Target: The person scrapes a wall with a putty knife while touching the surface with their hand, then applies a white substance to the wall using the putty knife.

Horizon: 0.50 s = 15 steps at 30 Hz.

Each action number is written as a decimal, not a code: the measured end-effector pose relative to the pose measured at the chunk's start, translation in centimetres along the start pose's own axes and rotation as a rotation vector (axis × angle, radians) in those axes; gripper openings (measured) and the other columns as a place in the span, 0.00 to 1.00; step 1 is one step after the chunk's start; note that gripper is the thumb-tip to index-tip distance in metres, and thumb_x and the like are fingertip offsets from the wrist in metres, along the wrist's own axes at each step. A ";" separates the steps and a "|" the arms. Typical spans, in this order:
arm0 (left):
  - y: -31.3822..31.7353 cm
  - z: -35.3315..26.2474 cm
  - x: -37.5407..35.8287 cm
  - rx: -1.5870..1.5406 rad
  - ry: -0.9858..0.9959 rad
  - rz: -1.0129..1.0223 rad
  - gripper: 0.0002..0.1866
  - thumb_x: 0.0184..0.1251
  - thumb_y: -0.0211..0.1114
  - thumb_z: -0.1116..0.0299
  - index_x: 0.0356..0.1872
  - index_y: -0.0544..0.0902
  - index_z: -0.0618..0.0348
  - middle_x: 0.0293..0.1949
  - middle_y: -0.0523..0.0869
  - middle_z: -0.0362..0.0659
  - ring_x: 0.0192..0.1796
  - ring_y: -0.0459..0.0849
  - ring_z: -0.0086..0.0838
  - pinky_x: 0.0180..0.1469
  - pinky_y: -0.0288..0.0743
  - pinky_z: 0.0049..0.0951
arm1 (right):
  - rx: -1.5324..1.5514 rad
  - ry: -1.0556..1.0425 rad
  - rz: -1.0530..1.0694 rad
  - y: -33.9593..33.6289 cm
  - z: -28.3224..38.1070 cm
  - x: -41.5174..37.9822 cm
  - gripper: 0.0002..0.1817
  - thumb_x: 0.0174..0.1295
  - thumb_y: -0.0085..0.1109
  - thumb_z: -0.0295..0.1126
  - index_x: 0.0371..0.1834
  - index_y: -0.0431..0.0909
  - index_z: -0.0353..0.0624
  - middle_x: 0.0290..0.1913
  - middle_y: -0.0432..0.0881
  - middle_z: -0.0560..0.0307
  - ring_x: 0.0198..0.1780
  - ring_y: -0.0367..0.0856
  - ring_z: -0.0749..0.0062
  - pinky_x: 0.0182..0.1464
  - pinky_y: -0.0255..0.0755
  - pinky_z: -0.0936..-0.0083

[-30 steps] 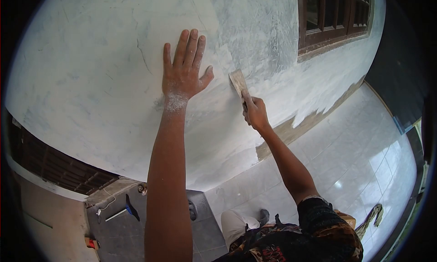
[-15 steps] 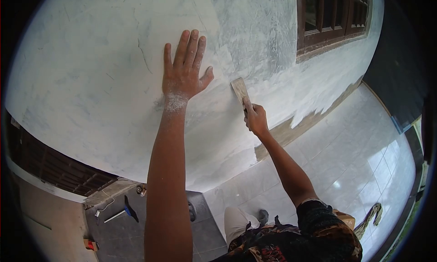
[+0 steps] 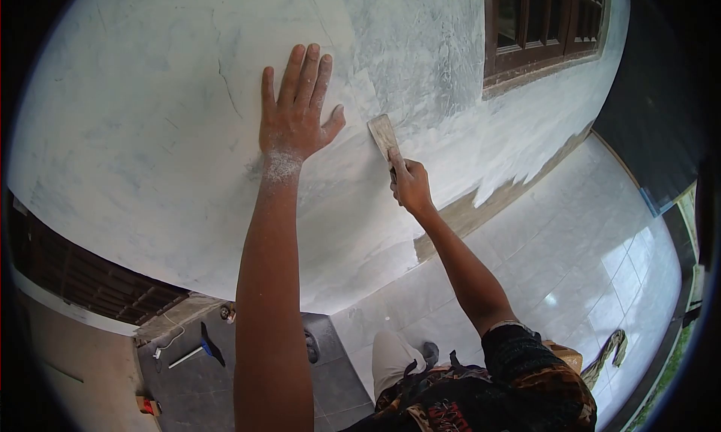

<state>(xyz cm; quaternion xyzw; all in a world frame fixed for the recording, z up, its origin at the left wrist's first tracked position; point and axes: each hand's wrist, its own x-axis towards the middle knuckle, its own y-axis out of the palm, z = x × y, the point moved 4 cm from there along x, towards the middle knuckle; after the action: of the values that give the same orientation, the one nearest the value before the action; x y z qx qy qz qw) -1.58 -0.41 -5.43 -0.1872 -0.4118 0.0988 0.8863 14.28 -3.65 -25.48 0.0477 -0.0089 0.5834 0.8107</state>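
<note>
My left hand (image 3: 296,113) lies flat against the white-coated wall (image 3: 173,176), fingers stretched upward and thumb spread to the right. White powder dusts its wrist and fingers. To the right, my right hand (image 3: 411,185) grips a putty knife (image 3: 384,134) with a wide, smeared blade. Its blade lies at the wall surface, its end tilted up and left, by the border between smooth white coating and a greyer, streaky patch (image 3: 420,49). The knife's handle is mostly hidden in my fingers.
A brown wooden window (image 3: 541,45) sits in the wall at upper right. Bare grey wall (image 3: 462,212) shows along the bottom edge above the tiled floor (image 3: 526,259). A blue-headed broom (image 3: 203,349) and a small red box (image 3: 149,406) lie at lower left; a cloth (image 3: 607,357) lies at lower right.
The putty knife and my right hand have shifted slightly left and up along the wall. My left hand stays flat on the wall. The whole view has shifted a little.
</note>
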 end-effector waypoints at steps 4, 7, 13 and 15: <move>-0.1 0.0 0.0 0.005 -0.003 0.001 0.45 0.59 0.61 0.41 0.76 0.59 0.45 0.79 0.51 0.39 0.81 0.45 0.32 0.77 0.38 0.56 | -0.029 0.068 0.006 -0.4 -0.6 -0.9 0.36 0.69 0.50 0.61 0.15 0.72 0.37 0.13 0.69 0.61 0.17 0.69 0.79 0.21 0.64 0.74; 0.0 0.0 0.0 0.006 0.000 0.001 0.45 0.59 0.61 0.41 0.76 0.58 0.46 0.79 0.51 0.39 0.81 0.45 0.32 0.77 0.38 0.56 | -0.035 0.044 -0.003 -0.4 0.1 -0.3 0.36 0.69 0.50 0.60 0.16 0.72 0.36 0.13 0.69 0.61 0.17 0.70 0.78 0.22 0.64 0.74; -0.1 -0.1 0.0 0.009 -0.004 0.013 0.45 0.58 0.62 0.41 0.76 0.59 0.46 0.79 0.51 0.40 0.81 0.45 0.32 0.77 0.38 0.56 | 0.005 0.029 -0.008 0.0 -0.9 -0.3 0.36 0.68 0.51 0.60 0.16 0.73 0.36 0.13 0.68 0.61 0.18 0.70 0.78 0.23 0.65 0.74; -0.2 0.1 0.1 0.002 -0.003 0.009 0.45 0.58 0.62 0.42 0.76 0.59 0.46 0.79 0.52 0.40 0.81 0.45 0.32 0.77 0.38 0.56 | 0.010 0.092 0.010 -0.1 -1.2 -0.4 0.36 0.69 0.51 0.60 0.16 0.73 0.36 0.13 0.68 0.60 0.18 0.70 0.78 0.23 0.65 0.74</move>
<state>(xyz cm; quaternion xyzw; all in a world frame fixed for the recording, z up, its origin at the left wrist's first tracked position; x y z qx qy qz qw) -1.59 -0.51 -5.23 -0.1881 -0.4122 0.1035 0.8854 14.21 -4.01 -26.71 0.0247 0.0311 0.5889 0.8072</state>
